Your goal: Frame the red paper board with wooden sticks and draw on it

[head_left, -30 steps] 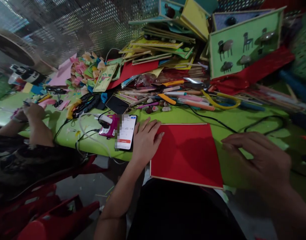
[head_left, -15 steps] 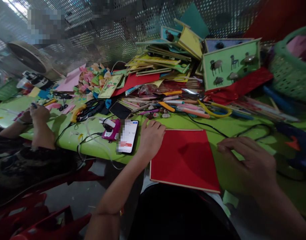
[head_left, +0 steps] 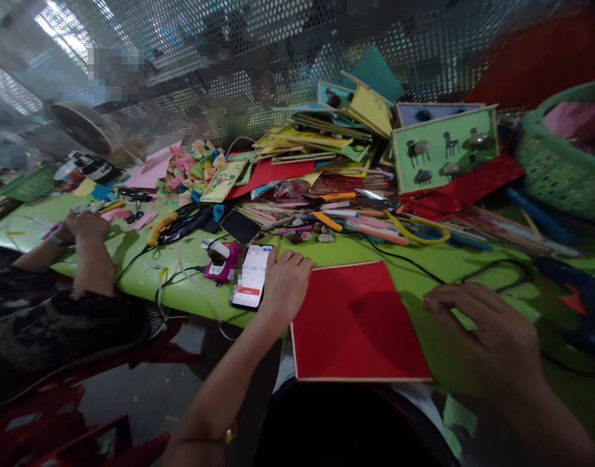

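A red board with thin pale wooden edging [head_left: 355,331] lies at the table's front edge, against my lap. My left hand [head_left: 286,280] rests palm down at its upper left side, fingers slightly bent and apart. The index fingertip lies by the right edge of a lit phone [head_left: 251,275], whose screen shows a running time. To the right of the board, my right hand [head_left: 486,324] hovers or rests over the green table, which of the two I cannot tell. Its fingers curve loosely, thumb apart, with nothing between them.
Behind lie sticks, pens, yellow-handled scissors [head_left: 418,227] and stacked framed boards [head_left: 326,130]. A blue glue gun [head_left: 577,301] and green basket [head_left: 564,162] stand right. Left are a purple power adapter [head_left: 222,263], cables, pliers [head_left: 163,227] and another person's hands [head_left: 87,226].
The view has tilted slightly. The red board sits turned a little anticlockwise. My left hand has shifted slightly left, its index finger now nearer the phone. The right hand stays about the same.
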Motion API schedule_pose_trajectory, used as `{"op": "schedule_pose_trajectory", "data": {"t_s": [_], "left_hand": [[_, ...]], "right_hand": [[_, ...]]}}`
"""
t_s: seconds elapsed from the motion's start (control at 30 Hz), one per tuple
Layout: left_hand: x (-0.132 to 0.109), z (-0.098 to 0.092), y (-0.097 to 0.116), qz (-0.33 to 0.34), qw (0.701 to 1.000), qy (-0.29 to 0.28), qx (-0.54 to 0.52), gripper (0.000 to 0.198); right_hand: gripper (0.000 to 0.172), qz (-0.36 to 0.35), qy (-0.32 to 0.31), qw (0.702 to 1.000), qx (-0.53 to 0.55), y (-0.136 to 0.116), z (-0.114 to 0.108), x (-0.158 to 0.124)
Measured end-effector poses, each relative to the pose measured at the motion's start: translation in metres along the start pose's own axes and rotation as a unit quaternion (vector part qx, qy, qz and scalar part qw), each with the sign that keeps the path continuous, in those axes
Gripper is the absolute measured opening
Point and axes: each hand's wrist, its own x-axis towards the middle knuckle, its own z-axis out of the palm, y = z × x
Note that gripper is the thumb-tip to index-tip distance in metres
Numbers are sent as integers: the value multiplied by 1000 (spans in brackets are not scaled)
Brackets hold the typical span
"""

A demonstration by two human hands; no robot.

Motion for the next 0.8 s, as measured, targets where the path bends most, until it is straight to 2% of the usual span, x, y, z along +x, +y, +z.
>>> {"op": "schedule_pose_trajectory", "data": {"t_s": [0.2, 0.43, 0.8], "left_hand": [[-11, -10, -6, -43, 999, -5, 11, 20], [-25, -12, -7, -65, 997, -30, 7, 13], [-19, -13, 0, -60, 996, -61, -5, 11]], "right_hand": [[9, -3, 2, 1000, -6, 3, 2, -2], [10, 13, -4, 1000, -20, 5, 2, -6], [9, -7, 27, 999, -41, 4, 2, -6]]}}
